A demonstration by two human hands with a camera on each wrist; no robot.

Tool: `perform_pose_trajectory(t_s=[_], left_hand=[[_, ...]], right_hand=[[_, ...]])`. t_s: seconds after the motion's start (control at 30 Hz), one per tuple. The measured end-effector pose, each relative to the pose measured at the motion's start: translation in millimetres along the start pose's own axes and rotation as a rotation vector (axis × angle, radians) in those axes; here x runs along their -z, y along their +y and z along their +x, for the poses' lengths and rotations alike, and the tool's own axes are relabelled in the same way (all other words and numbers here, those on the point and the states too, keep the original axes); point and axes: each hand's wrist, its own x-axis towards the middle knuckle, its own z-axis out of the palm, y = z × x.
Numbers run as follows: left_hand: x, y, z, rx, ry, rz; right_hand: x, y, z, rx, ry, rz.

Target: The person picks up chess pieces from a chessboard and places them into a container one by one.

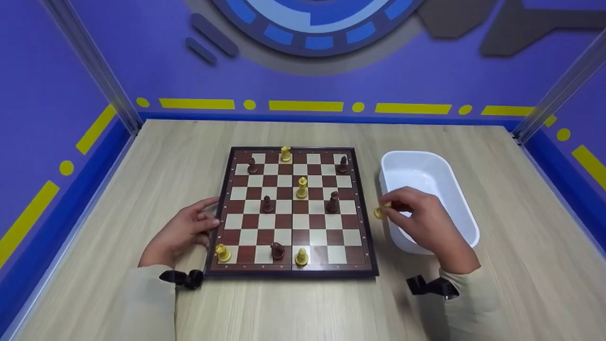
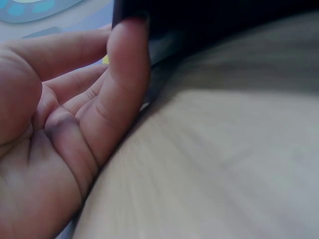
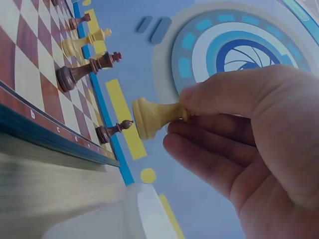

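Observation:
My right hand (image 1: 421, 215) pinches a gold chess piece (image 3: 152, 117) by its top, between thumb and fingers. The piece's base points toward the board in the right wrist view; its head is hidden in the fingers. This hand is above the left rim of a white plastic tub (image 1: 461, 199). My left hand (image 1: 182, 232) touches the left edge of the chessboard (image 1: 293, 272) with straight fingertips and thumb. On the board stand a gold crowned piece (image 1: 302, 188), a gold rook (image 1: 222, 253), a gold pawn (image 1: 301, 257), a dark knight (image 1: 277, 251) and a tall dark piece (image 1: 333, 203).
Other pieces on the board are a dark pawn (image 1: 268, 204), a dark bishop (image 1: 343, 166), a dark piece (image 1: 252, 166) and a gold piece (image 1: 285, 154) at the far edge. A wooden table (image 1: 293, 308) carries everything, with blue decorated walls (image 1: 312, 85) around it.

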Motion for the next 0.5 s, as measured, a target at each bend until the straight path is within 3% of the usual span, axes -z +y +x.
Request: perform_pose_trajectory(t_s=[0.33,0.5], left_hand=[[-0.7,0.6,-1.3,0.010,0.011,-0.008],[-1.3,1.3,-1.3,0.015,0.024,0.012]], right_hand=[[11,9,-1,-0.061,0.034,-0.075],[16,16,-4,-0.079,0.077,-0.057]])
